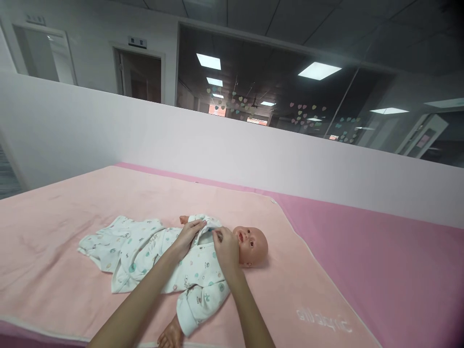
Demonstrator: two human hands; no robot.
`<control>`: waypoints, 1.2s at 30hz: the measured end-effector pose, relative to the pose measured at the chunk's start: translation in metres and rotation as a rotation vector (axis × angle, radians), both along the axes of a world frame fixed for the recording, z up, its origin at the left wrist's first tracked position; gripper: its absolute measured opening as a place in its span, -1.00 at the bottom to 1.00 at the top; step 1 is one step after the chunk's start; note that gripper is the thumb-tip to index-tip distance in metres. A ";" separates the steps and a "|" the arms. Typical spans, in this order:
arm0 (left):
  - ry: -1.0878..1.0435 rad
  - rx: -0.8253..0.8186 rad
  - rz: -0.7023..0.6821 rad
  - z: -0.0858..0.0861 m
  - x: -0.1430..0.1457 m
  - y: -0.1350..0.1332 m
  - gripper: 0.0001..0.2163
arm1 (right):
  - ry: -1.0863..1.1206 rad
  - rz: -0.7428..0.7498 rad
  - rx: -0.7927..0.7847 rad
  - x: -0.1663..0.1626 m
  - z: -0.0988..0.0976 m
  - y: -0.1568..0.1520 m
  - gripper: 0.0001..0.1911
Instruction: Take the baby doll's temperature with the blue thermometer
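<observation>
A baby doll (pixel 250 245) lies on its back on a pink blanket (pixel 72 232), its head to the right. It wears a white printed romper (pixel 152 251). My left hand (pixel 188 235) pinches the romper's front edge near the doll's chest. My right hand (pixel 225 249) pinches the fabric at the collar, beside the doll's chin. Both hands are closed on the cloth. One doll hand (pixel 170 334) sticks out of a sleeve near the bottom edge; the other (pixel 183 220) shows beyond my left hand.
The blanket covers a darker pink mat (pixel 380 251) on a raised surface. A white partition wall (pixel 217 145) runs behind it, with glass windows and doorways beyond.
</observation>
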State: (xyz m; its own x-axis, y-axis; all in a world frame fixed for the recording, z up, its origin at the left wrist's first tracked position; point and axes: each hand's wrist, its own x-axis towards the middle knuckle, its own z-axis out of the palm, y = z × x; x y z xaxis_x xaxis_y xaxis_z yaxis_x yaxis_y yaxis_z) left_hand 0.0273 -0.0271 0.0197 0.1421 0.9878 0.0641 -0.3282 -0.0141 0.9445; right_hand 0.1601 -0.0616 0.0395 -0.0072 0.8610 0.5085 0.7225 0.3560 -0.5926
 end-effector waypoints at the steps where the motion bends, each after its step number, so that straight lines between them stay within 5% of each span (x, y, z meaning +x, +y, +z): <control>1: 0.007 0.018 0.014 0.000 0.001 -0.001 -0.72 | -0.116 -0.020 -0.040 -0.004 -0.004 0.010 -0.79; 4: 0.071 0.104 0.020 0.004 0.003 -0.005 -0.74 | -0.327 -0.064 -0.119 -0.009 -0.012 0.027 -0.74; 9: 0.445 0.261 -0.145 0.029 -0.002 0.001 -0.75 | -0.359 -0.062 -0.112 -0.009 -0.016 0.029 -0.71; 12: 0.741 0.477 0.002 0.037 -0.010 0.025 -0.77 | -0.373 -0.073 -0.096 -0.010 -0.018 0.027 -0.70; 15: 1.094 0.616 0.193 0.024 -0.015 0.055 -0.67 | -0.408 -0.115 -0.112 -0.011 -0.021 0.026 -0.74; 18: 1.364 0.585 0.153 0.002 -0.016 0.073 -0.61 | -0.453 -0.128 -0.129 -0.011 -0.023 0.026 -0.75; 22: 1.436 0.551 0.152 -0.009 -0.015 0.069 -0.75 | -0.493 -0.112 -0.158 -0.012 -0.021 0.026 -0.74; 29: 1.410 0.610 0.264 0.006 -0.012 0.034 -0.74 | -0.513 -0.066 -0.241 -0.013 -0.014 0.024 -0.69; 36: 1.426 0.443 0.125 0.004 -0.023 0.017 -0.59 | -0.458 -0.213 -0.091 -0.018 -0.015 0.013 -0.74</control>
